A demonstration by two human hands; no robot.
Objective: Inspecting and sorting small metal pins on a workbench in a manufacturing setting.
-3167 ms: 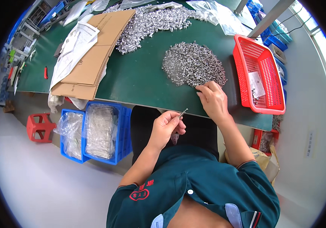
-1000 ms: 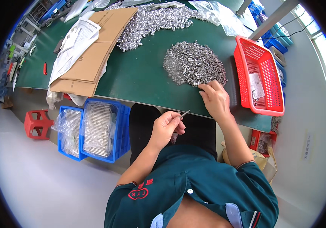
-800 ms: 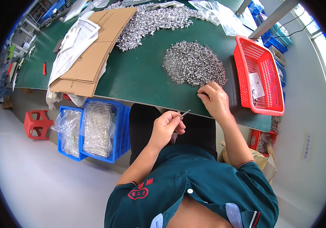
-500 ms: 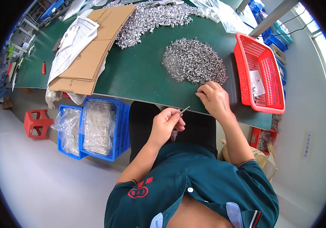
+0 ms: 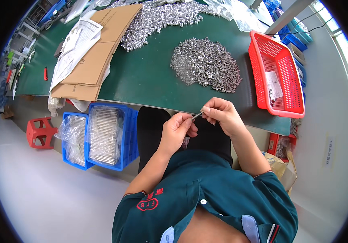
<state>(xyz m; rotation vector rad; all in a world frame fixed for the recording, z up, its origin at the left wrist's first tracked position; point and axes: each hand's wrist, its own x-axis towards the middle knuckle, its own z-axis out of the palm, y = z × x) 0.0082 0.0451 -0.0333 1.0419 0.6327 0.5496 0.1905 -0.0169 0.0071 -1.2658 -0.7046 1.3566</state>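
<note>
Between the thumb and fingers of my left hand (image 5: pixel 179 130) is a thin metal rod (image 5: pixel 197 116), tilted up to the right. My right hand (image 5: pixel 222 116) is closed in a pinch at the rod's upper end, by the table's front edge. Its fingertips meet the rod there, and they hide any small piece they hold. Beyond my hands, a pile of small grey metal sleeves (image 5: pixel 210 65) lies on the green table (image 5: pixel 149 77).
A larger heap of shiny metal pieces (image 5: pixel 162 20) lies farther back. Flattened cardboard (image 5: pixel 97 60) with papers (image 5: pixel 74 48) is at left, a red basket (image 5: pixel 259 77) at right. Below the table stand blue crates (image 5: pixel 131 137) of rods and a red stool (image 5: pixel 40 131).
My right hand has come back from the near edge of the sleeve pile to the rod's tip. The left hand keeps its hold on the rod in nearly the same place.
</note>
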